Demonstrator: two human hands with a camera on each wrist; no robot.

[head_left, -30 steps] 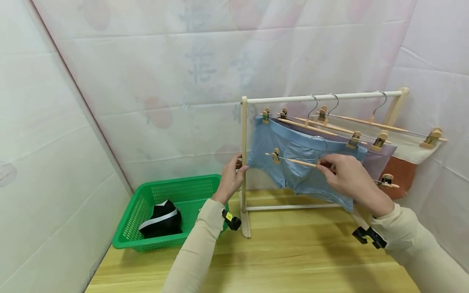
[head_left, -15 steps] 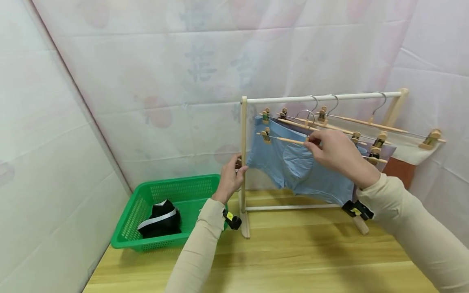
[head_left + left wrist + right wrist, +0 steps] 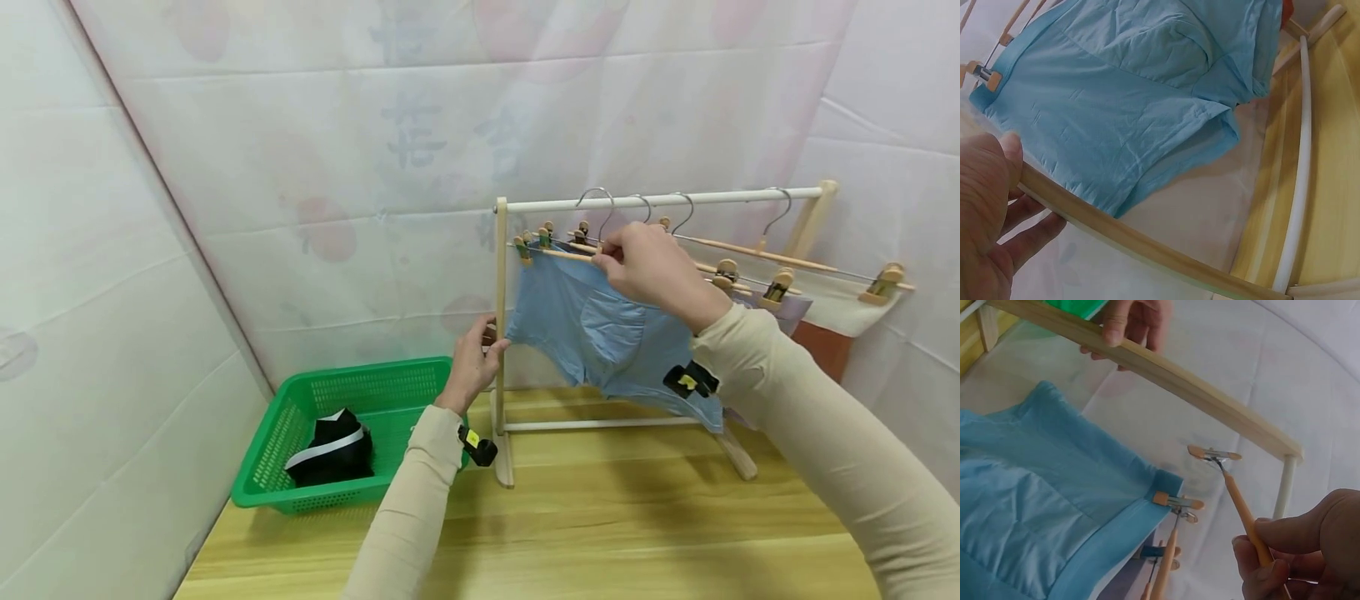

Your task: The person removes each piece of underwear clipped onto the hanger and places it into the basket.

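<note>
Raised and shifted leftward since the earlier frame, the bare clip hanger (image 3: pixel 566 255) now has its hook (image 3: pixel 601 189) up at the white rail (image 3: pixel 555 204), in front of the blue underpants (image 3: pixel 613 329); whether the hook already bears on the rail, I cannot tell. The right hand (image 3: pixel 651 265) has a narrow grip, pinching the hanger near its middle, while the left hand (image 3: pixel 472 358) is wrapped about the wooden upright (image 3: pixel 501 292). To seat it well, I would keep the hanger level, bring the hook fully over before easing it down, and hold the upright firm, since so light a rack may well tip. The bare clip (image 3: pixel 1213 452) should stay off the blue waistband, as it could snag there. The rack stands on a wood-grained tabletop (image 3: pixel 600 517), with a green basket (image 3: pixel 375 369) to its left holding a folded black cloth (image 3: pixel 333 454) with a white band. Pale sheeting (image 3: pixel 375 125) with faint reddish patches and lettering closes the back, and plainer panels flank both sides.
</note>
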